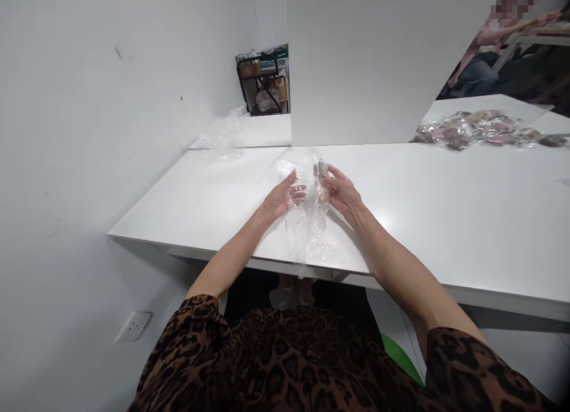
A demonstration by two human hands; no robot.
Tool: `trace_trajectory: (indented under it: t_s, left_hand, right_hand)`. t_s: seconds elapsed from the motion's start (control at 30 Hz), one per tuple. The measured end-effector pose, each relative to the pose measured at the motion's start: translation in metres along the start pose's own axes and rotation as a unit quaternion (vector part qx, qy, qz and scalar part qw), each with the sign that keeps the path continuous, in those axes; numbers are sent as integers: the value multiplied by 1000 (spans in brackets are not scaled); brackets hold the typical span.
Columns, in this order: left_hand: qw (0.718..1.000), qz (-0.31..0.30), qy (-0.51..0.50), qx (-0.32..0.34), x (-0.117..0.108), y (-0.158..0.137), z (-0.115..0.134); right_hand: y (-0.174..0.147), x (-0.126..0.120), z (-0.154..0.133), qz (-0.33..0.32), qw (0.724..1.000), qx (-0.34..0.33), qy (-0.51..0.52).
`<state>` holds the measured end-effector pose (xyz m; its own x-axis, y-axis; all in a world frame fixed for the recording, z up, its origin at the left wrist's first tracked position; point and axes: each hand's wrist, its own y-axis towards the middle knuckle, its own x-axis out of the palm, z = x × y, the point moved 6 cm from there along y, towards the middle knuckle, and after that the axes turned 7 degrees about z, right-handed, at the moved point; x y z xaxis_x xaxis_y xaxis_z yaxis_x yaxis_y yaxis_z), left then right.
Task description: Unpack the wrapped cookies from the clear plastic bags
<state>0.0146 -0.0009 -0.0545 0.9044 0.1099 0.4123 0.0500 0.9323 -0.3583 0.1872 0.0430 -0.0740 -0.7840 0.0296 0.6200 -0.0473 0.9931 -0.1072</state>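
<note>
Over the white table, a crinkled clear plastic bag (307, 222) spans the gap between my two hands and hangs down past the table's front edge. My left hand (280, 196) grips the bag's left side, thumb upward, with its fingers showing through the film. On the other side, my right hand (342, 189) has its fingers curled against small brown and tan pieces (321, 186) wrapped in clear plastic. Glare on the film hides what these pieces are. I cannot tell whether they lie inside the bag or against it.
Crumpled clear plastic (225, 136) lies at the table's back left, by the wall. A pale upright panel (356, 62) stands along the back edge. Several wrapped pink and brown pieces (481, 130) are at the back right. Beyond are a black shelf (262, 73) and another person.
</note>
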Motion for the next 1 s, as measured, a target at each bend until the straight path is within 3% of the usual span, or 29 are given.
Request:
trace_trajectory:
  t_s: [0.1, 0.27, 0.47, 0.6, 0.77, 1.0]
  left_hand:
    - [998, 16, 57, 12, 9, -7, 3]
    - [990, 1, 83, 113, 31, -18, 42]
    - [955, -29, 265, 131, 58, -30, 57]
    - [932, 2, 332, 146, 56, -31, 61]
    - [943, 24, 294, 153, 51, -37, 78]
    - [952, -2, 264, 157, 62, -42, 85]
  right_hand:
    - [-5, 5, -1, -11, 1000, -1, -5]
    - [-14, 13, 4, -52, 997, 58, -12]
    - [-35, 32, 5, -158, 984, 63, -43]
    - [-35, 28, -1, -127, 990, 53, -15]
    - [-25, 21, -8, -99, 994, 36, 19]
    - [-27, 17, 4, -50, 994, 89, 25]
